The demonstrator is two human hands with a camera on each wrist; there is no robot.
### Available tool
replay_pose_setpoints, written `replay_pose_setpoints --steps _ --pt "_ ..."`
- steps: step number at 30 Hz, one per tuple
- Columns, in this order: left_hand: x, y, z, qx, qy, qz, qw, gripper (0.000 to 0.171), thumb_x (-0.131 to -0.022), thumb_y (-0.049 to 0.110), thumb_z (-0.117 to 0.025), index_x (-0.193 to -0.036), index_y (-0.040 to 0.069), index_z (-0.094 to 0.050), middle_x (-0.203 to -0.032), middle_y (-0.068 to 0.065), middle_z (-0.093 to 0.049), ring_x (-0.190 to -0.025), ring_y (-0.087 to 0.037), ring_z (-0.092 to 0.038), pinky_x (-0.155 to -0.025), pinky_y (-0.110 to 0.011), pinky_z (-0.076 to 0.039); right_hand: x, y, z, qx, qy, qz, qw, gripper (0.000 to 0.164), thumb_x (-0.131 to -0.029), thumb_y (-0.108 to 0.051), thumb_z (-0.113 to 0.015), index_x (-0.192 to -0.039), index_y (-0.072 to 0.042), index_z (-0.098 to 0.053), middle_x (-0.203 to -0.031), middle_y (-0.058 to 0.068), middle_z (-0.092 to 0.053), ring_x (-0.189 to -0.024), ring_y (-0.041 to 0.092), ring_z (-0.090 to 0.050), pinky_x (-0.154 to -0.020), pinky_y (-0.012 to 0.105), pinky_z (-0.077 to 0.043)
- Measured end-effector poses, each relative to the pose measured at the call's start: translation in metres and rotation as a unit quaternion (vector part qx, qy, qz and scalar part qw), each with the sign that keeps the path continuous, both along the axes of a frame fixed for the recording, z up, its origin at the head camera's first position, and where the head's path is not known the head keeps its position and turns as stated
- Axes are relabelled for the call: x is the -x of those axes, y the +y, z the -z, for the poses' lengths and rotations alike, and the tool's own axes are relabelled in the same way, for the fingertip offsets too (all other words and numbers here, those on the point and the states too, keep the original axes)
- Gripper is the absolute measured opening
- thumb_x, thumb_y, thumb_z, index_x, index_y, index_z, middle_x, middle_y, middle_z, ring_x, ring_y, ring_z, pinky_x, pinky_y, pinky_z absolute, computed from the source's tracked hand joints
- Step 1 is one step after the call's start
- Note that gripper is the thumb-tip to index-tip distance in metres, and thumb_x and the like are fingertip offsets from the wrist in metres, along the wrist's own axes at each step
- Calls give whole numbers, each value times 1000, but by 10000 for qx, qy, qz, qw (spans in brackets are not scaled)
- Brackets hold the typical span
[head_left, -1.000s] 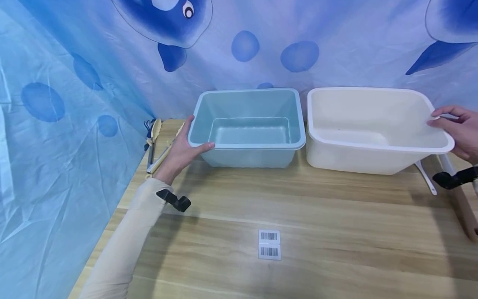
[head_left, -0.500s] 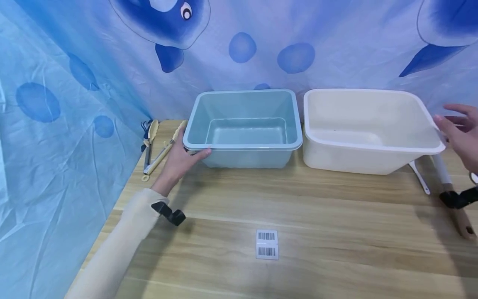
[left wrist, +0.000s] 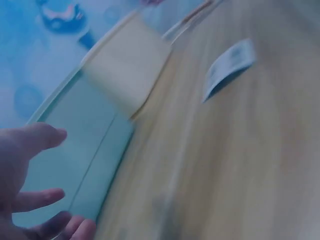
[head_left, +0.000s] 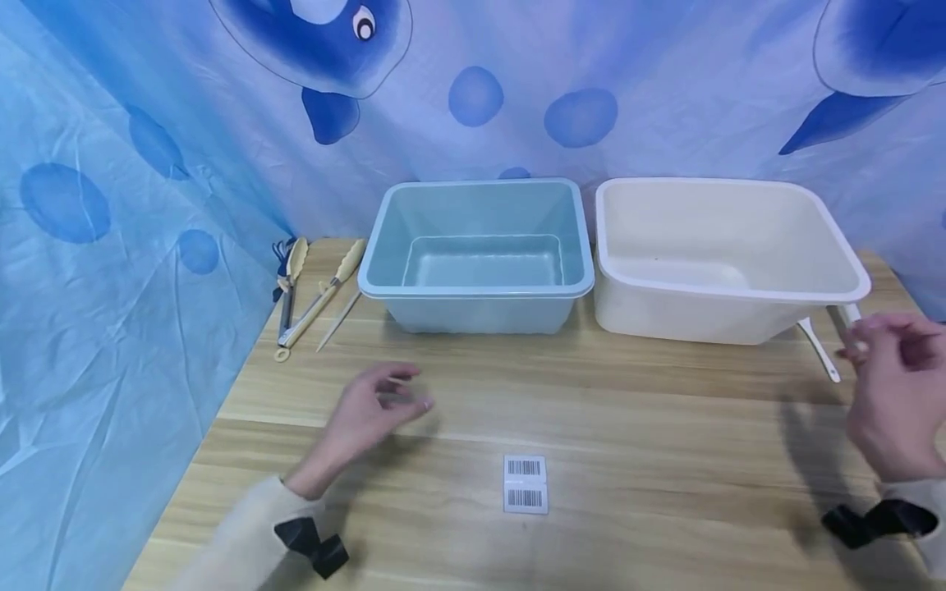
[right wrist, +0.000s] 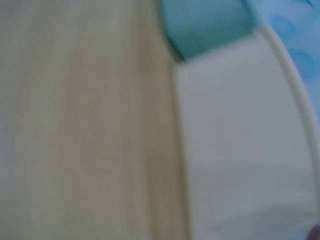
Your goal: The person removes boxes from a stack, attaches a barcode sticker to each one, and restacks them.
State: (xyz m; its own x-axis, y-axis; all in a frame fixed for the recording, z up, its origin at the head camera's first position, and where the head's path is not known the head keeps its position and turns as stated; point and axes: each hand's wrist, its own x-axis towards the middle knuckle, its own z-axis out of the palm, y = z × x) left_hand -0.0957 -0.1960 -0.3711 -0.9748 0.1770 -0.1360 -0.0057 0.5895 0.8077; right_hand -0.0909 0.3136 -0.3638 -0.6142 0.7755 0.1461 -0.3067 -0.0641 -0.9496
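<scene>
My left hand (head_left: 373,410) is over the table in front of a light blue plastic tub (head_left: 484,312), fingers loosely bent and holding nothing. In the left wrist view the thumb and fingers (left wrist: 40,200) stand apart, overlapping the blue tub (left wrist: 75,155). To the right of that tub stands a white plastic tub (head_left: 680,316), its inside bare. My right hand (head_left: 897,394), blurred, is in front of the white tub's right end with its fingers loosely bent. Hardly any of that hand shows in the right wrist view, where the white tub (right wrist: 240,125) fills the right side.
Left of the blue tub lie tongs (head_left: 321,300), a thin stick-like tool (head_left: 340,322) and another cream-tipped utensil (head_left: 291,279). A white handle (head_left: 819,351) pokes out by the white tub's right end. A barcode card (head_left: 525,484) lies on the wooden table (head_left: 628,525).
My left hand has let go of the blue tub and drawn back toward me. The right hand has left the white tub's rim and come nearer. Both tubs stay on the table.
</scene>
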Motion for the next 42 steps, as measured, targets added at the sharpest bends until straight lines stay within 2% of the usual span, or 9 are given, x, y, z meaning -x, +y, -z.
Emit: replay_pose_setpoints --steps 2,5,8,11,15,19,29,34,42 --pt "-12 10 3 -185 -62 314 9993 56 -78 26 -80 -125 5 -59 -121 -15 -62 -99 -26 -64 -82 -30 -57 -13 -17 10 -55 220 -477 9986 13 -88 9 -60 -86 -3 -63 -78 3 -66 -64 8 -61 -53 13 -51" --pt "-28 26 7 -531 -289 718 9956 54 -76 21 -81 -122 3 -60 -113 -16 -66 -91 -24 -65 -76 -26 -57 -35 -47 22 -795 -536 -1262 9874 15 -89 6 -62 -99 -4 -63 -85 -2 -69 -70 4 -64 -59 12 -53" --pt "-43 41 12 -829 -502 981 9904 55 -74 17 -82 -121 0 -59 -110 -16 -66 -88 -25 -66 -72 -23 -58 -54 -78 31 -1145 -999 -2278 9618 24 -90 5 -62 -111 -4 -58 -95 -3 -69 -77 4 -67 -68 15 -55" --pt "-55 56 19 -1031 -632 1048 9871 56 -74 14 -82 -122 -3 -58 -111 -18 -65 -92 -27 -66 -74 -22 -58 -69 -106 39 -1780 -1343 -3039 9262 33 -89 4 -63 -120 1 -53 -105 -1 -66 -85 3 -69 -73 18 -57" --pt "-68 70 26 -1195 -741 1040 9846 60 -74 14 -82 -125 -3 -55 -116 -18 -63 -98 -28 -64 -78 -23 -58 -83 -139 46 -2538 -1747 -3429 8874 39 -84 0 -71 -119 4 -55 -108 10 -68 -88 0 -67 -76 17 -56" --pt "-76 76 27 -1184 -751 910 9859 64 -73 17 -84 -127 0 -55 -118 -17 -62 -100 -26 -63 -82 -22 -57 -90 -165 52 -2556 -2151 -3811 8621 38 -81 -8 -76 -115 -3 -61 -106 13 -71 -88 3 -69 -78 17 -56" --pt "-82 83 26 -1548 -910 757 9808 65 -74 14 -82 -129 -1 -52 -119 -20 -62 -103 -27 -67 -86 -23 -55 -91 -199 56 -1292 -2459 -4646 8408 36 -82 -9 -76 -114 2 -62 -110 21 -69 -85 13 -72 -74 22 -58" --pt "-82 83 27 -1530 -901 798 9809 65 -74 16 -82 -130 0 -52 -120 -20 -62 -103 -27 -67 -85 -23 -56 -89 -204 58 -1402 -2288 -4867 8313 35 -82 -8 -75 -112 5 -61 -106 22 -69 -84 12 -72 -73 23 -59" --pt "-81 83 28 -1582 -902 863 9795 64 -75 15 -81 -130 0 -53 -121 -20 -62 -103 -27 -68 -84 -23 -56 -83 -211 58 -2008 -2236 -5019 8110 21 -83 -3 -72 -102 2 -64 -93 15 -72 -78 9 -70 -69 22 -59"
